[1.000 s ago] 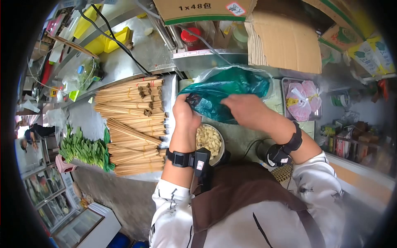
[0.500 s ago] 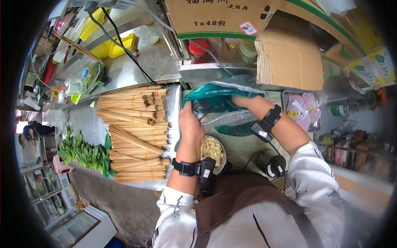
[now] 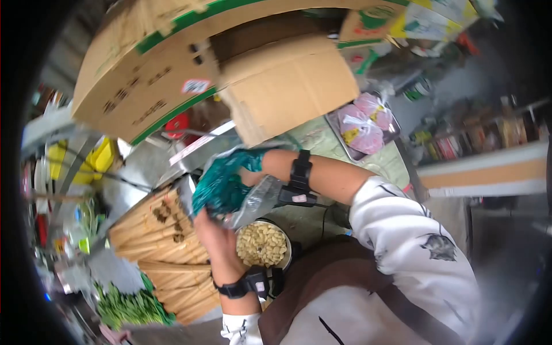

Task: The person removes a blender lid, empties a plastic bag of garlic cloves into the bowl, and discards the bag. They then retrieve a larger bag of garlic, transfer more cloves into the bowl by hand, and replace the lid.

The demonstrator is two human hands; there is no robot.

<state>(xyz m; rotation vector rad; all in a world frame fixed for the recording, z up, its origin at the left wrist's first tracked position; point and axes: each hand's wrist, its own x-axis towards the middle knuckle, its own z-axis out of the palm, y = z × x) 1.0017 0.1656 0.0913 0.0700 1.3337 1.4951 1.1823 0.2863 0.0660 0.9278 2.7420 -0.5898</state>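
A crumpled green plastic bag [image 3: 221, 184] with a clear plastic layer [image 3: 253, 201] is between my two hands. My left hand [image 3: 215, 233] grips the lower left edge of the bag, its fingertips partly covered by plastic. My right hand [image 3: 251, 174] reaches into the bag's folds from the right, and its fingers are hidden there. Just below the bag stands a round bowl of pale peeled cloves [image 3: 261, 244]. Bundles of wooden skewers [image 3: 178, 264] lie left of my left hand.
A large cardboard box [image 3: 287, 86] with an open flap rises in front. A metal tray [image 3: 395, 127] holds pink-filled bags [image 3: 363, 129] at the right. Green leafy vegetables [image 3: 129, 305] lie at the lower left, and yellow containers [image 3: 100, 156] at the upper left.
The view has turned and shifted toward the right. The bag is more bunched up, and my right hand is deeper in its folds, closer to my left hand.
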